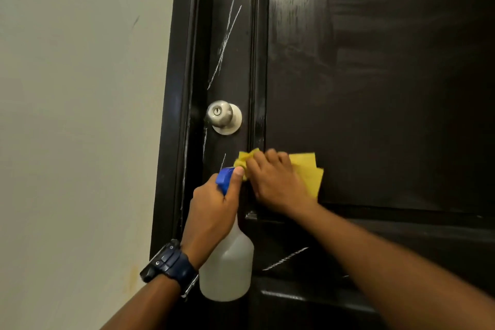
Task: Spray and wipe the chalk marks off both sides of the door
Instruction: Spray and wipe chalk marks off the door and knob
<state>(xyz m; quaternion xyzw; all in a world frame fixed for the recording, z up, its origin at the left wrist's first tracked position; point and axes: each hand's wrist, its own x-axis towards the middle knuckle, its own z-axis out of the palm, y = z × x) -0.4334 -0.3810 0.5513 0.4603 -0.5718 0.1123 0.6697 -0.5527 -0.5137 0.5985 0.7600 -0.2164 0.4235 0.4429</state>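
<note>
Interior of a home or similar building. Evidence: dark panelled door with keyed round metal knob, dark frame, plain off-white painted wall beside it.

1. Two bare forearms in view, no sleeves on either.
2. Left hand: no rings or glove visible.
3. Wristwatch just behind the left hand, on the wrist: dark navy strap, chunky black case, small metal screws or studs on the bezel, silver buckle at the underside.
4. Right hand: bare, wrist behind it carries nothing.
</note>
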